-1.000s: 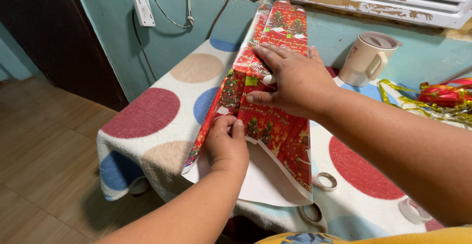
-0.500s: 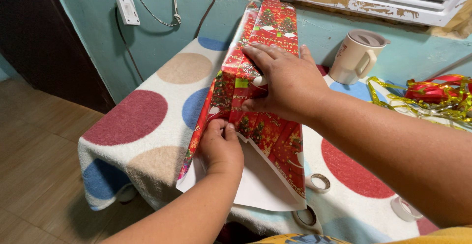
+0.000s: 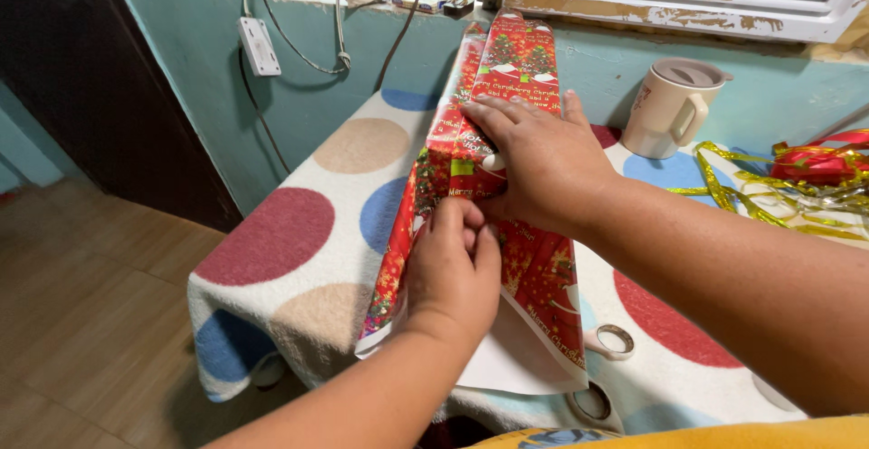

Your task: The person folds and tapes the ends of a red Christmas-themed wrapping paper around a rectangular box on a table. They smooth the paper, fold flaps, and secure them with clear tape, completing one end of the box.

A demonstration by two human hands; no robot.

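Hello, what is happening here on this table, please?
A person is wrapping a long box in red festive paper on a table with a dotted cloth. The right hand lies flat on top of the box and presses the paper down. The left hand pinches the paper at the near end, where its white underside shows. A cream mug, gold and red ribbons and a tape ring lie nearby.

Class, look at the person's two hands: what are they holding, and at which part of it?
Both hold the red wrapped package: the right hand presses flat on its top, the left hand pinches the loose paper at its near end.
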